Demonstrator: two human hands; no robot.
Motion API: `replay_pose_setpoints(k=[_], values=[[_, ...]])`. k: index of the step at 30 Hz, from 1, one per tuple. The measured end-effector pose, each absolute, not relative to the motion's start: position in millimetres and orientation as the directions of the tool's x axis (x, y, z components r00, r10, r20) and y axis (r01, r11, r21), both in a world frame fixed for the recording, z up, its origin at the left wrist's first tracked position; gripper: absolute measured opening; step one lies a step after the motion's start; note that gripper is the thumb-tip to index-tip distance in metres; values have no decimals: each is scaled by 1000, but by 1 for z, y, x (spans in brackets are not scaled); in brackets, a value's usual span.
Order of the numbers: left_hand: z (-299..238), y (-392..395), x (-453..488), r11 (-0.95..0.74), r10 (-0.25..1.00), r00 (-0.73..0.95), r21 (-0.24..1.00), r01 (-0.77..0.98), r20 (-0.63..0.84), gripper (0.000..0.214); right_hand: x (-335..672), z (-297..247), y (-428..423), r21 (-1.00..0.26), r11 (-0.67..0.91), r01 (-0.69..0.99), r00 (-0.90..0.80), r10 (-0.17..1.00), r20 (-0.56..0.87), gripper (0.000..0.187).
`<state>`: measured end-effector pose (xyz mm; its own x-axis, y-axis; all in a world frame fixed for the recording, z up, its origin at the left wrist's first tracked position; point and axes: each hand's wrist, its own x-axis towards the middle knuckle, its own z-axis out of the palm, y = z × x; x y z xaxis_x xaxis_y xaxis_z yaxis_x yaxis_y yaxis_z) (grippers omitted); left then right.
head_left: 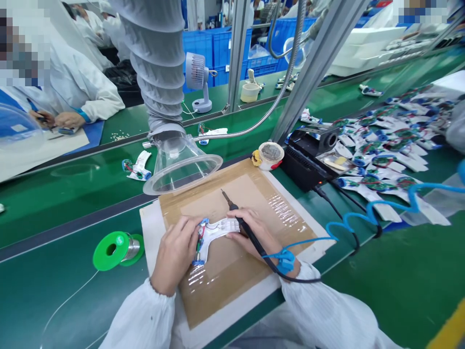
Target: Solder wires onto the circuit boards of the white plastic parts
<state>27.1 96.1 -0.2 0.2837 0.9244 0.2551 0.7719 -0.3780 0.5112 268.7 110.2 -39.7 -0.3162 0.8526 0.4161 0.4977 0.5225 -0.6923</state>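
Note:
My left hand [177, 249] is closed round the wide end of a white plastic housing [214, 232], which carries a green circuit board, red wires and blue end rings. In my right hand [254, 232] lies a soldering iron [247, 228], its tip pointing up and away from me over the board. The fingers of that same hand also touch the narrow end of the housing. Beneath both hands is a brown cardboard sheet [232, 300] covered with clear tape. A blue wrist strap [286, 261] circles my right wrist.
A green solder spool [111, 250] stands at left. Above the board hangs a clear fume hood [183, 169] on a grey duct. A round tip-cleaning pot [271, 154] and a black soldering station [303, 160] sit behind. Many similar housings [378, 182] are piled right. A co-worker [69, 87] sits opposite.

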Motion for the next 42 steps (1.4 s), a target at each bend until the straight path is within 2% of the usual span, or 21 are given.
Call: replay_pose_setpoints(k=[2, 6, 10, 14, 22, 29, 34, 42], values=[[1, 96, 29, -371, 924, 261, 496, 785, 279, 24, 269, -39, 111, -690, 525, 498, -317, 851, 419, 41], [2, 99, 29, -319, 946, 213, 578, 751, 244, 25, 269, -38, 111, -692, 524, 496, -323, 851, 413, 42], [3, 101, 24, -318, 948, 263, 536, 782, 179, 24, 270, -36, 111, -712, 498, 495, -317, 866, 386, 40], [2, 100, 21, -344, 939, 287, 522, 780, 191, 24, 270, -33, 111, -722, 483, 496, -319, 874, 366, 42], [-1, 99, 17, -409, 912, 354, 443, 798, 207, 22, 270, -33, 111, -742, 464, 484, -317, 883, 346, 42], [9, 100, 23, -440, 890, 383, 243, 865, 247, 20, 271, -43, 114, -725, 483, 491, -309, 875, 373, 51], [9, 103, 22, -463, 875, 399, 235, 855, 274, 18, 273, -49, 116, -728, 481, 489, -321, 875, 363, 51], [13, 109, 21, -484, 868, 439, 195, 853, 233, 20, 273, -45, 117, -746, 486, 455, -332, 870, 364, 49]])
